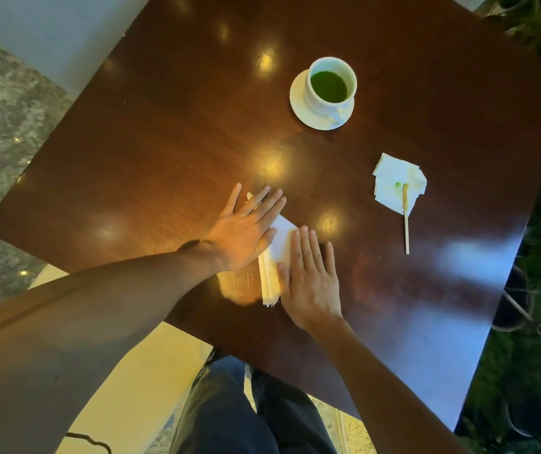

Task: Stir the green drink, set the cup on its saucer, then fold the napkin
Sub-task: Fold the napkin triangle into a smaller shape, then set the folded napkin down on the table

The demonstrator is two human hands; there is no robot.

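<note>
A white cup [319, 96] of green drink [328, 86] stands on its white saucer [298, 103] at the far side of the dark wooden table [164, 142]. Near me lies a folded white napkin [281, 244]. My left hand [246, 231] rests flat, fingers spread, on its far left part. My right hand [311, 280] presses flat on its right side. Both palms are down and neither grips anything. Layered edges of the napkin [269, 283] show between the hands.
A crumpled white tissue [393, 181] with a green stain lies at the right, a wooden stir stick [406, 221] resting across it. Table edges run close at the left and near side. Dark foliage and a metal stand [518, 306] lie beyond the right edge.
</note>
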